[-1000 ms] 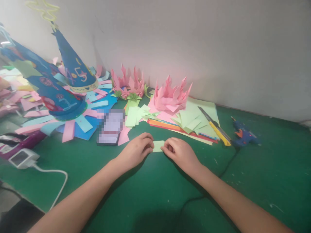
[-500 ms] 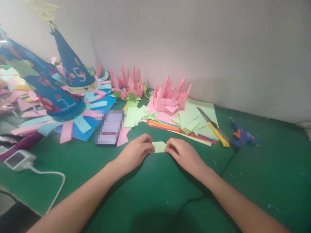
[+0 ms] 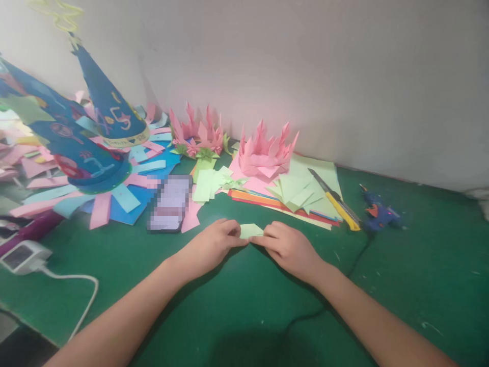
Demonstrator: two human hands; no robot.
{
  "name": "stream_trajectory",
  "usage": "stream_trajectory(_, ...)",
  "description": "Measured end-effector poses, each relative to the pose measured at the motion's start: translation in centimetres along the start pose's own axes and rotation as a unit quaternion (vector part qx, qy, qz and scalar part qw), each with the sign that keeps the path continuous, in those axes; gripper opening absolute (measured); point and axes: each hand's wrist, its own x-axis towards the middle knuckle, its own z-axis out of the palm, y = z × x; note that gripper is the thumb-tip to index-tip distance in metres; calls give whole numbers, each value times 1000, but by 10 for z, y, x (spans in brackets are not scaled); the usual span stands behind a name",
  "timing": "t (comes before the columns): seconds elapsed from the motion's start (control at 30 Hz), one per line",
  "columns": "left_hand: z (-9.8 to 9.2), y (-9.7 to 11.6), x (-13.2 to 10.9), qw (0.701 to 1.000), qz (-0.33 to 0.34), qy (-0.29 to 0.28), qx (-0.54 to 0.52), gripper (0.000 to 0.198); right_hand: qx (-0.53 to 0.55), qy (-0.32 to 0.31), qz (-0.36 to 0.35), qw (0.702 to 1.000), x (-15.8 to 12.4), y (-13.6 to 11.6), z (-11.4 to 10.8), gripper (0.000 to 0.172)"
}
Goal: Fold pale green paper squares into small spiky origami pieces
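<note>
Left hand: the left hand [image 3: 210,246] pinches the left end of a small pale green folded paper piece [image 3: 250,230]; fingers curled shut on it
Right hand: the right hand [image 3: 289,247] nips its right end
Paper: low over the green felt table [image 3: 214,316], between both hands
Beyond: a pink folded paper crown [image 3: 265,153]; a yellow utility knife [image 3: 336,200]; a blue glue gun [image 3: 378,213]

green table [image 3: 420,270]: coloured paper stack [image 3: 267,198], phone [image 3: 168,204] (blurred), glue gun [image 3: 378,214], white charger [image 3: 21,255], blue cones [image 3: 87,153]
</note>
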Motion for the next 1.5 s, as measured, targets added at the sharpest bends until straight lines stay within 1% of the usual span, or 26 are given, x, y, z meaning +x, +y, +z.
stream_trajectory(0.07,-1,0,0,1000,8,-3,8,35,-23,19,-41,999,0,0,-1,29)
stream_trajectory(0.13,-3,1,-1,1000,13,-6,14,35,-24,30,-62,997,2,0,-1,27)
stream_trajectory(0.23,-8,1,-2,1000,11,-14,17,37,-2,42,-70,997,4,0,0,26)
stream_trajectory(0.37,-15,3,-5,1000,13,-14,8,38,33,49,-69,996,4,0,1,30)
stream_trajectory(0.53,-16,4,-8,999,-21,4,-32,30,72,57,-57,994,4,1,-2,33)
stream_trajectory(0.63,-13,3,-6,997,-42,25,-58,18,88,59,-41,994,4,0,-2,28)
stream_trajectory(0.67,-11,2,-5,996,-52,33,-68,17,96,65,-28,993,5,-1,-1,25)
stream_trajectory(0.77,-5,-2,-1,990,-84,53,-105,21,120,92,27,988,9,-2,3,18)
stream_trajectory(0.83,0,-4,2,986,-85,61,-129,16,123,103,63,985,12,-3,6,13)
stream_trajectory(0.87,2,-5,2,984,-89,66,-136,12,119,103,77,985,13,-4,8,13)
stream_trajectory(0.9,3,-5,3,982,-99,73,-141,9,113,97,87,985,14,-4,9,18)
stream_trajectory(0.97,6,-5,3,979,-109,90,-146,14,98,75,91,988,16,-5,11,27)
stream_trajectory(1.03,8,-5,2,979,-109,104,-139,17,91,52,89,990,17,-5,12,26)
stream_trajectory(1.1,8,-4,2,980,-102,113,-129,18,97,50,93,990,17,-6,12,22)
stream_trajectory(1.3,7,-5,4,982,-94,92,-134,15,129,75,99,984,18,-7,12,14)
stream_trajectory(1.5,5,-6,5,987,-68,104,-104,17,108,125,82,983,16,-6,12,10)
